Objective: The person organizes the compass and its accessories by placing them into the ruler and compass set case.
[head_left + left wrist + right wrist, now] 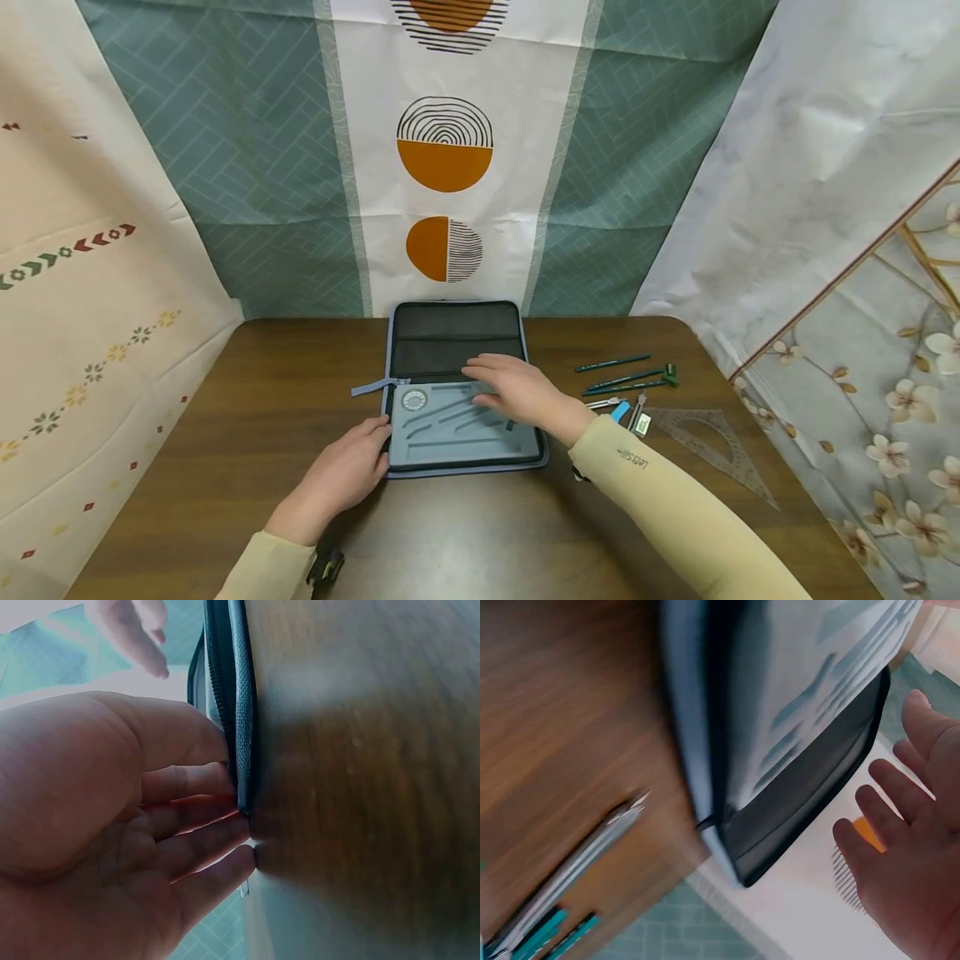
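An unzipped zip case (390, 473) lies flat on the table, its black mesh lid leaning back. Its grey-blue tray (465, 451) has several shaped slots, and a round white ring-like piece (414, 400) shows at its upper left. My left hand (341, 471) rests at the case's left edge; in the left wrist view the fingertips (217, 851) touch the zipped side, the fingers loosely extended. Over the tray's upper right hovers my right hand (517, 392), fingers spread and nothing in them, as the right wrist view also shows. It hides part of the slots.
Right of the case lie several dark green pencils (613, 362), a green sharpener (670, 374), a metal compass (637, 410), a blue piece (620, 411), a small eraser (642, 425) and a clear set square (716, 442). A blue zip strap (371, 387) sticks out left of the case.
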`<state>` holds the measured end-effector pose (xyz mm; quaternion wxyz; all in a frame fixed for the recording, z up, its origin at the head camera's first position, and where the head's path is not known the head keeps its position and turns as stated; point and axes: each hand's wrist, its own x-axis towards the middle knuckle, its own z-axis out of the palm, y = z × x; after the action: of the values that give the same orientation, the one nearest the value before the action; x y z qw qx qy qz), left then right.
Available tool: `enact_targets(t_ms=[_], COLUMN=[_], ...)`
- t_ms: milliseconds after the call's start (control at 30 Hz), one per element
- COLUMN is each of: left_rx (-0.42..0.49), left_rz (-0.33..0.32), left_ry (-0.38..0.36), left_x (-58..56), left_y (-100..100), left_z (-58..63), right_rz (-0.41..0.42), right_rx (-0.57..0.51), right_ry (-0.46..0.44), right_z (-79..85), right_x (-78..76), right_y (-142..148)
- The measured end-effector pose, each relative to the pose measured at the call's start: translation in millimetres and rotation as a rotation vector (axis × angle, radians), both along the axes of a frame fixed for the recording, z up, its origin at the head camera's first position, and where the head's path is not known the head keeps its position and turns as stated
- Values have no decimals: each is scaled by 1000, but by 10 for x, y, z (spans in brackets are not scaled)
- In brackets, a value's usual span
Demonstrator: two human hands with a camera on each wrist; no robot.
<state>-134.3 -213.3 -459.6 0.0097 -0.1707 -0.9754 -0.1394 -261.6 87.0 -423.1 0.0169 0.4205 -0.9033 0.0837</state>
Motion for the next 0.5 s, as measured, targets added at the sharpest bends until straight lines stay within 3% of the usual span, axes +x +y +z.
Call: enact_targets(t_ms=[333,500], left_rx=[19,17], left_rz=[1,0], left_ry=[1,2], left_x=[9,-13], left_y=[-14,5], left_z=[-41,-29], right_rz=[-61,-133], right_rx=[-30,-49], right_ry=[13,25], right_z=[-79,-77], right_x=[29,35], right_y=[676,1027])
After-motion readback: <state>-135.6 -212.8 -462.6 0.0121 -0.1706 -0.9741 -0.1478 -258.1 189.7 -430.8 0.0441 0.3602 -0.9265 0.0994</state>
